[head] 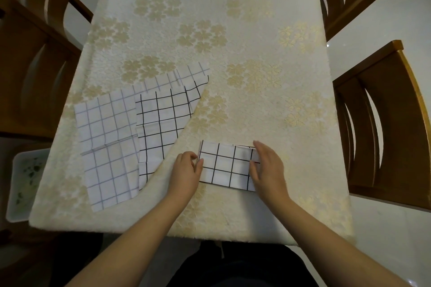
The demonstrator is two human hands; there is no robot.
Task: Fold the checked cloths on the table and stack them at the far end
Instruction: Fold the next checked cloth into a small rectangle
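Folded checked cloth (225, 165): small black-gridded rectangle lying flat on the table (233, 30), near the front edge, at about 6 o'clock on the tabletop

Left hand (186, 173) at the cloth's 9 o'clock edge, fingers curled, thumb and fingertips pinching that edge. Right hand (268, 168) at the 3 o'clock edge, fingers fairly straight and resting over the end of the cloth; whether the thumb grips under it cannot be told

Step in hand, as judged: squaring the fold, then either one more fold or a lift to carry it. To do it well, align the layers at the 3 o'clock end, where a sliver of a lower layer shows at the top corner, press the crease flat, and hold both short edges evenly so the layers do not slide apart on lifting

Two unfolded cloths wait at 9 to 10 o'clock of the folded one: a black-gridded cloth (163, 121) lying partly over a grey-gridded cloth (105, 147). Its near corner sits just beside the left hand; a careless sweep could drag it

Far end at 12 o'clock shows no stack yet; the path up the middle of the tablecloth carries nothing. Chairs (384, 119) stand along both long sides, apart from the working zone. A white bin (23, 184) stands on the floor at 8 o'clock
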